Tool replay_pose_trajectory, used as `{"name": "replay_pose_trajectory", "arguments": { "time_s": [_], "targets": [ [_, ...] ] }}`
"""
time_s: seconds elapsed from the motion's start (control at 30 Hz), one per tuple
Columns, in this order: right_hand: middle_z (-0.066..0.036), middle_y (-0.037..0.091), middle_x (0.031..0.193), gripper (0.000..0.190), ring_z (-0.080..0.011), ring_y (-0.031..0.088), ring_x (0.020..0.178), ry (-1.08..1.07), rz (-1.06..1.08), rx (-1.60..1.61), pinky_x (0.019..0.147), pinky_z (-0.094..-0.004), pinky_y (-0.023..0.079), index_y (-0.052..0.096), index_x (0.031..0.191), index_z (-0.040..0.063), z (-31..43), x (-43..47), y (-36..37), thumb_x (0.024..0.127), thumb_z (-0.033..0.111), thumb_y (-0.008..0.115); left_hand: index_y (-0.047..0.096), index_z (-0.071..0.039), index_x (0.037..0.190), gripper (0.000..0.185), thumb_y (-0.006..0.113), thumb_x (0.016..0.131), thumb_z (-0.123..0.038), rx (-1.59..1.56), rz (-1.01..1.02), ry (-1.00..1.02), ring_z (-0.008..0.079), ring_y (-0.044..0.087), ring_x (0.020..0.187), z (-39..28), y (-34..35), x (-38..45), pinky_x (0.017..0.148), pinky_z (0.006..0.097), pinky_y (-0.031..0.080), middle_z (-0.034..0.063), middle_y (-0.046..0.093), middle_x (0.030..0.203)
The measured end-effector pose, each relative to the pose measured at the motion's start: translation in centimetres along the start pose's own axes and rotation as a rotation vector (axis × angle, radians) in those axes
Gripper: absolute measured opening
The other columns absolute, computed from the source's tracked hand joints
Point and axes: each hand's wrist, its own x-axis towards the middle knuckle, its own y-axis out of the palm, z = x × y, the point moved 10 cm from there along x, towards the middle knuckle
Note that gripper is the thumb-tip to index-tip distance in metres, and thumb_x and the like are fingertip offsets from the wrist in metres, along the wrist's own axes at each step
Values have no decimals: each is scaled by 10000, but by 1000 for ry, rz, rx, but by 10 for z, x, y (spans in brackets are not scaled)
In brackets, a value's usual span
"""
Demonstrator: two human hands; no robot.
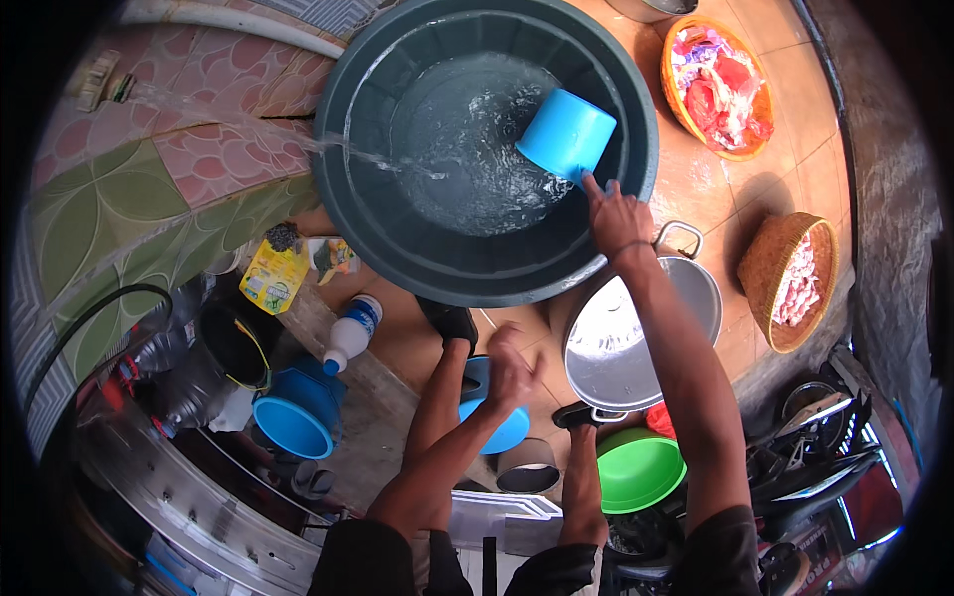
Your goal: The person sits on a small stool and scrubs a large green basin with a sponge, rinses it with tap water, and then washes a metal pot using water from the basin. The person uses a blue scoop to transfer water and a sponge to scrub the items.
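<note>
A large dark grey plastic tub (477, 279) stands before me with water in its bottom. Water streams into it from a wall tap (123, 88) at the left. My right hand (620, 217) reaches over the tub's near right rim and grips the handle of a light-blue plastic dipper (568, 135), which is tilted above the water. My left hand (514, 369) is raised between my knees, blurred, holding nothing that I can see; its fingers look apart. Beneath it lies a blue basin (503, 425). A big aluminium pot (626, 343) with two loop handles stands below my right forearm.
An orange basket (667, 89) and a woven bamboo basket (762, 261), both holding pinkish-white pieces, stand at the right. A green basin (641, 473) and a metal ring-shaped container (527, 465) lie nearer. At the left are a white bottle (350, 333), a yellow packet (276, 272) and a blue bucket (294, 417).
</note>
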Motion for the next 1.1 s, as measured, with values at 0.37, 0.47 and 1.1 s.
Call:
{"name": "replay_pose_trajectory", "arguments": {
  "time_s": [0.37,0.47,1.1],
  "targets": [
    [-88,574,1099,460,-275,658,894,-39,-135,-348,683,-396,561,387,1451,344,36,144,9,1013,207,423,514,43,1080,272,638,854,-45,-685,-805,-589,196,571,934,172,-179,123,909,333,436,119,621,1044],
    [-88,596,1115,513,-280,682,859,-12,-164,-458,645,-385,569,352,1464,336,35,142,-4,999,128,418,508,51,1047,230,627,865,-24,-531,-799,-529,168,565,910,142,-208,125,864,313,450,114,612,1018],
    [80,459,717,472,-18,411,573,-135,521,1863,470,-192,321,523,1361,103,35,-163,66,944,239,696,556,70,1211,500,678,911,-311,125,-295,-717,385,612,1085,249,-222,175,953,434,452,255,623,1185]
  ]
}}
